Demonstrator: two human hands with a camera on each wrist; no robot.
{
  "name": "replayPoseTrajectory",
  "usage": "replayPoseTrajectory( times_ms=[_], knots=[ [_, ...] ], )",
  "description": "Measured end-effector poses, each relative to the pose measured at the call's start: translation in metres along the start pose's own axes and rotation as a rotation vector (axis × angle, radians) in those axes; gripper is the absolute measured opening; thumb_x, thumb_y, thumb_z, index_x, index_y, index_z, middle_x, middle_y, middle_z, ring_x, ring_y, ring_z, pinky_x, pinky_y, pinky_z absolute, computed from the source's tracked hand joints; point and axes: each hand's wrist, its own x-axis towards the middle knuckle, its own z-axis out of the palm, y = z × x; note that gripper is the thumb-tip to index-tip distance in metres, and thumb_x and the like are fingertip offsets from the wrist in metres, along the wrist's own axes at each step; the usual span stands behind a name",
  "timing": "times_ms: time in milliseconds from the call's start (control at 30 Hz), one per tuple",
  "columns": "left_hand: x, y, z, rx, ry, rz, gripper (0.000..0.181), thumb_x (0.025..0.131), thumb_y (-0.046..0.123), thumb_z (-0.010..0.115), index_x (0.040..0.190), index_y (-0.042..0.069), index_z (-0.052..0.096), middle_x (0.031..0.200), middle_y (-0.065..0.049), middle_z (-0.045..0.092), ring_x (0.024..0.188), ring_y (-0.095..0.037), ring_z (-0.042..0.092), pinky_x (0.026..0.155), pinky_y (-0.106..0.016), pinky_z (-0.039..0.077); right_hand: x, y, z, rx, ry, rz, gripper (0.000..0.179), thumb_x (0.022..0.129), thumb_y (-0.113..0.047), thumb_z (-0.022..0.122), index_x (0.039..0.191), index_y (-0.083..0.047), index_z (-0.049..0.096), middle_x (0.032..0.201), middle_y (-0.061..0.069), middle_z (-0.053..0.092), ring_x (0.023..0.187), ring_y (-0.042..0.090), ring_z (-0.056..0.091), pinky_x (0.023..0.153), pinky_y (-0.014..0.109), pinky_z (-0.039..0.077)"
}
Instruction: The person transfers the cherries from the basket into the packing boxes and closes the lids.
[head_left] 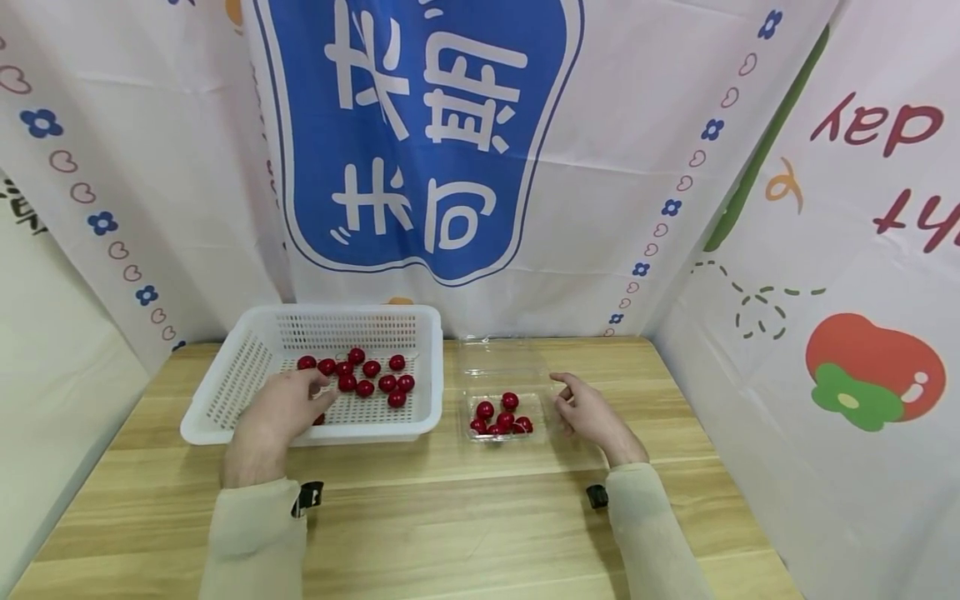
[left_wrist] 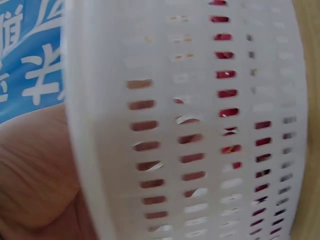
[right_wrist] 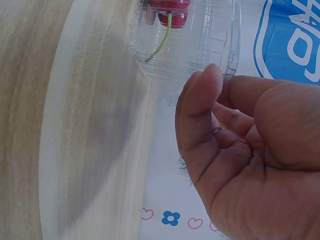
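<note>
My left hand [head_left: 281, 410] reaches over the near rim into a white perforated basket [head_left: 197, 435]. Its fingers point down toward the cherries [head_left: 364, 388]; one cherry [head_left: 318, 419] shows just below the hand, and nothing is visible between the fingers. In the left wrist view the basket wall [left_wrist: 110, 165] covers most of the fingers. Beside the basket stands a clear plastic box [head_left: 542, 398], lid raised at the back, with several cherries [head_left: 506, 421] inside. Right of it, my right hand [head_left: 596, 414] hovers with loosely bent fingers holding nothing, close to the box's side.
Both containers stand on a wood-grain table [head_left: 450, 517]. A printed cloth [head_left: 600, 167] hangs directly behind them, and another cloth wall [head_left: 825, 375] rises on the right. Each wrist wears a dark strap.
</note>
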Motion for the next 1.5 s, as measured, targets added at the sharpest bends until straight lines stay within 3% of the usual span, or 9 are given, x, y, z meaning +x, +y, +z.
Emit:
replayPoseTrajectory(
  times_ms=[167, 333, 500, 1000, 1233, 1500],
  knots=[
    [0.005, -0.010, 0.002, 0.006, -0.065, -0.052, 0.048, 0.116, 0.033, 0.072, 0.143, -0.007, 0.074, 0.141, -0.038, 0.076, 0.123, -0.054, 0.076, 0.103, -0.068, 0.065, 0.000, -0.001, 0.000, -0.006, -0.003, -0.003, 0.056, 0.122, -0.004, 0.055, 0.177, -0.001, 0.044, 0.116, 0.023, 0.071, 0.069, 0.020, 0.067, 0.065, 0.038, 0.062],
    [0.011, -0.019, 0.000, -0.014, -0.083, -0.061, 0.043, 0.109, 0.021, 0.080, 0.140, -0.009, 0.074, 0.136, -0.036, 0.077, 0.118, -0.049, 0.074, 0.100, -0.064, 0.065, 0.000, -0.001, 0.001, -0.002, -0.002, -0.002, 0.056, 0.122, -0.003, 0.055, 0.177, -0.002, 0.044, 0.115, 0.022, 0.070, 0.069, 0.022, 0.068, 0.064, 0.037, 0.061],
    [0.017, -0.023, -0.003, -0.022, -0.145, -0.062, 0.043, 0.103, 0.012, 0.086, 0.138, -0.010, 0.074, 0.132, -0.033, 0.078, 0.117, -0.046, 0.073, 0.102, -0.063, 0.064, 0.000, 0.000, 0.001, -0.003, -0.003, -0.003, 0.056, 0.122, -0.004, 0.054, 0.177, -0.002, 0.044, 0.116, 0.022, 0.070, 0.070, 0.022, 0.068, 0.064, 0.036, 0.062],
    [0.022, -0.029, -0.003, -0.032, -0.221, -0.087, 0.018, 0.101, 0.010, 0.087, 0.118, 0.003, 0.084, 0.124, -0.025, 0.080, 0.107, -0.036, 0.070, 0.089, -0.053, 0.062, 0.001, -0.002, 0.001, 0.015, 0.002, -0.007, 0.056, 0.122, -0.003, 0.055, 0.177, 0.000, 0.045, 0.114, 0.026, 0.070, 0.067, 0.022, 0.067, 0.068, 0.046, 0.069],
    [0.025, -0.029, -0.001, -0.028, -0.206, -0.021, 0.026, 0.098, 0.007, 0.087, 0.123, 0.001, 0.083, 0.123, -0.024, 0.080, 0.107, -0.037, 0.069, 0.091, -0.053, 0.063, 0.001, -0.002, 0.002, 0.011, -0.002, -0.006, 0.056, 0.122, -0.003, 0.055, 0.177, 0.001, 0.044, 0.114, 0.025, 0.070, 0.069, 0.022, 0.067, 0.069, 0.045, 0.070],
    [0.023, -0.022, -0.005, -0.030, -0.131, 0.044, 0.037, 0.095, 0.005, 0.085, 0.131, -0.002, 0.081, 0.137, -0.032, 0.079, 0.116, -0.043, 0.073, 0.099, -0.059, 0.064, 0.000, -0.007, 0.002, 0.006, -0.009, -0.007, 0.055, 0.122, -0.003, 0.054, 0.177, 0.000, 0.044, 0.117, 0.025, 0.070, 0.070, 0.022, 0.068, 0.070, 0.047, 0.071]
  ],
)
